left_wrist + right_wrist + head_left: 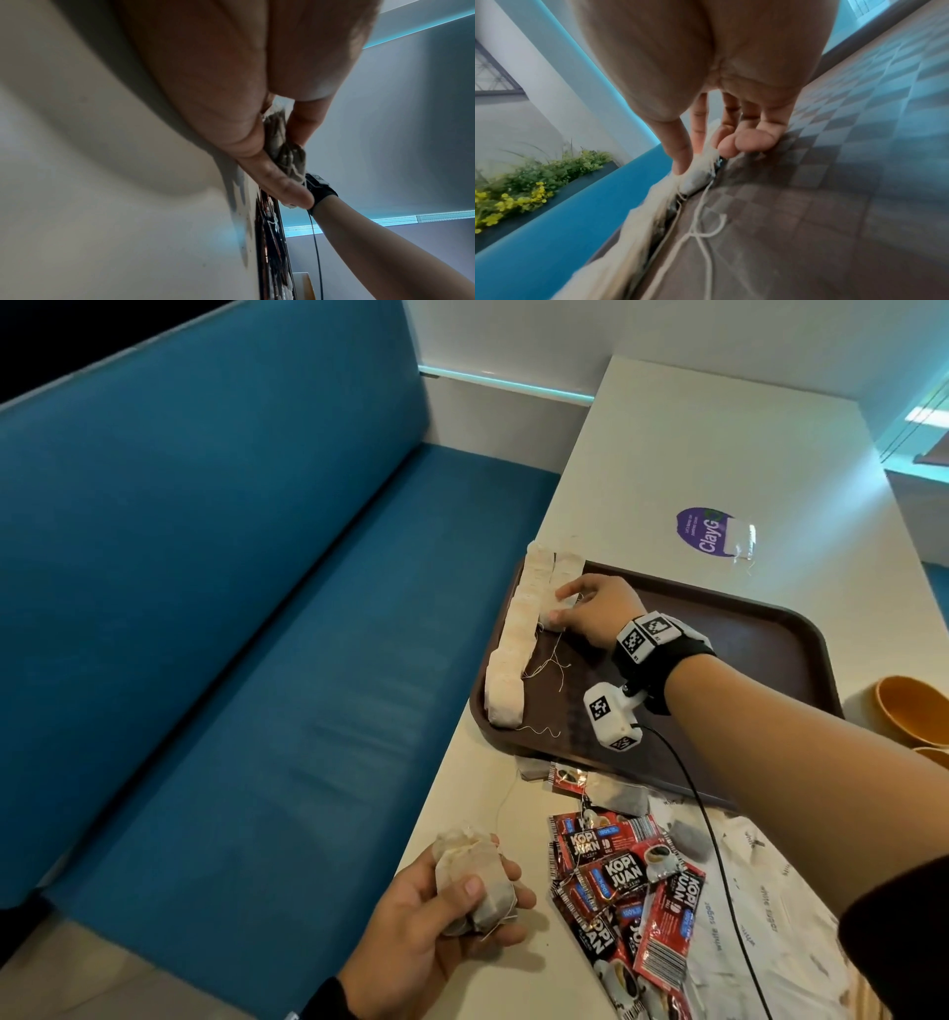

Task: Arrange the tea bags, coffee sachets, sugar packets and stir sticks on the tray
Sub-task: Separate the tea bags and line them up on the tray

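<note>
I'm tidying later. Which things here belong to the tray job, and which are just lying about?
Part of the job:
- tray
- tea bags on the tray
- tea bags in the left hand
- coffee sachets
- sugar packets

Lying about:
- purple sticker
- orange bowls
- blue bench

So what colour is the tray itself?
Dark brown tray, with a faint checkered texture on its floor; the right wrist view shows that best.

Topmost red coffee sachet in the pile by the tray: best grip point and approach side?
Judging from the head view: pinch the coffee sachet at its crimped short edge, coming from above on the near side. It lies flat, overlapped by others, so only edges offer purchase; the right hand is busy with tea bags on the tray.
</note>
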